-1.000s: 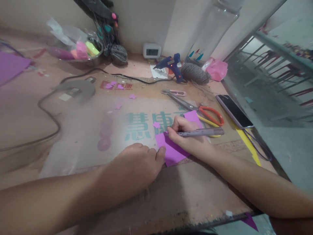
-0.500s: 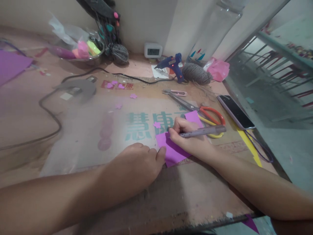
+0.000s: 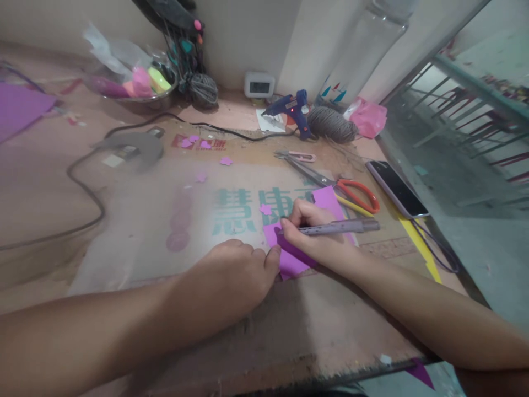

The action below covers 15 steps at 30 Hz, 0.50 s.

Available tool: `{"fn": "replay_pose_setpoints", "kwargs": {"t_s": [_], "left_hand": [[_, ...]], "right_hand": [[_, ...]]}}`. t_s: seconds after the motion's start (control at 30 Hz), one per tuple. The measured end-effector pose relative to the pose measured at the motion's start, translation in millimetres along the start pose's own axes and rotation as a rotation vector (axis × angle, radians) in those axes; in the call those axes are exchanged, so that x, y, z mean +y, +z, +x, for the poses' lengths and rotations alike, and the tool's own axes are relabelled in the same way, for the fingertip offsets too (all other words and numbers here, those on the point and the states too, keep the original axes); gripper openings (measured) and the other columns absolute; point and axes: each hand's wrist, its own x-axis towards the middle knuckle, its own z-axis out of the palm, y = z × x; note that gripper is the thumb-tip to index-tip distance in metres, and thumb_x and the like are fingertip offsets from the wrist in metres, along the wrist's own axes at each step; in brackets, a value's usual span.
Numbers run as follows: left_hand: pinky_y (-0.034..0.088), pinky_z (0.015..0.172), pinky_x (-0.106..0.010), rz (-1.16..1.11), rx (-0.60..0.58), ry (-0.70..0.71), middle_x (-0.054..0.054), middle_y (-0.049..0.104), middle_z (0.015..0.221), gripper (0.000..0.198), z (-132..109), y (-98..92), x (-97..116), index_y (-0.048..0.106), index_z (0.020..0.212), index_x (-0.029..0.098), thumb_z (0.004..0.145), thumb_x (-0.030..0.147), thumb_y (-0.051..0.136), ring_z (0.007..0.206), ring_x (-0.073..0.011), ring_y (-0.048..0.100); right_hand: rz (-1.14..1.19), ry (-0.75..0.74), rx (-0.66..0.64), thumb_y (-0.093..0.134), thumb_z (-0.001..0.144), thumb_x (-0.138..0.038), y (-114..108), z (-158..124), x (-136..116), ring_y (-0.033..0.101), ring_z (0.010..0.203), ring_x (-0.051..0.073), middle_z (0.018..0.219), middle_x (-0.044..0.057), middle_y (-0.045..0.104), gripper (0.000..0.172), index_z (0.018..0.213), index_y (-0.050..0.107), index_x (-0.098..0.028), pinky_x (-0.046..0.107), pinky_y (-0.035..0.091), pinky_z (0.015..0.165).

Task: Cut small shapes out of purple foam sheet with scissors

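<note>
A piece of purple paper (image 3: 294, 266) lies on the printed cardboard, partly covered by my hands. My right hand (image 3: 308, 226) is closed around a pen (image 3: 341, 226), its tip end low over the paper's left part. Curled up, my left hand (image 3: 242, 270) presses the paper's left edge with the thumb; its other fingers are folded under and mostly hidden. A small purple flower cutout (image 3: 265, 209) rests just above the paper. Several more cutouts, such as this flower (image 3: 226, 161), are scattered farther back. Scissors (image 3: 326, 181) with red and yellow handles lie beyond my right hand.
A blue glue gun (image 3: 289, 110) stands at the back beside grey yarn (image 3: 333, 124). Pink thread snips (image 3: 300, 156) lie behind the scissors, and a phone (image 3: 397, 188) sits at the right edge. A bowl (image 3: 140, 102) and a black cable (image 3: 88, 193) occupy the left side.
My right hand and the pen have shifted slightly left over the paper, and the pen lies a little flatter. My left hand stays at the paper's edge.
</note>
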Motion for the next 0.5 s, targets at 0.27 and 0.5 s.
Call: {"fn": "replay_pose_setpoints", "kwargs": {"t_s": [0.27, 0.5], "left_hand": [[0.051, 0.051, -0.039, 0.0, -0.037, 0.006, -0.01, 0.071, 0.089, 0.03, 1.4, -4.7, 0.1, 0.061, 0.122, 0.011, 0.095, 0.01, 0.046, 0.068, -0.0263, 0.069], [0.051, 0.054, -0.039, 0.016, -0.024, 0.006, -0.01, 0.072, 0.089, 0.032, 1.0, -3.0, 0.0, 0.059, 0.124, 0.009, 0.094, 0.01, 0.047, 0.069, -0.0255, 0.069]], "right_hand": [[-0.007, 0.0, -0.022, 0.06, 0.086, -0.025, 2.1, -1.1, 3.2, 0.04, 0.051, 0.011, 0.056, -0.006, 0.043, 0.03, 0.065, 0.038, -0.024, 0.024, 0.032, 0.049], [0.039, -0.007, -0.082, 0.062, 0.085, -0.027, 1.4, 0.2, 2.9, 0.038, 0.049, 0.01, 0.055, -0.008, 0.042, 0.032, 0.065, 0.037, -0.024, 0.023, 0.031, 0.048]]}}
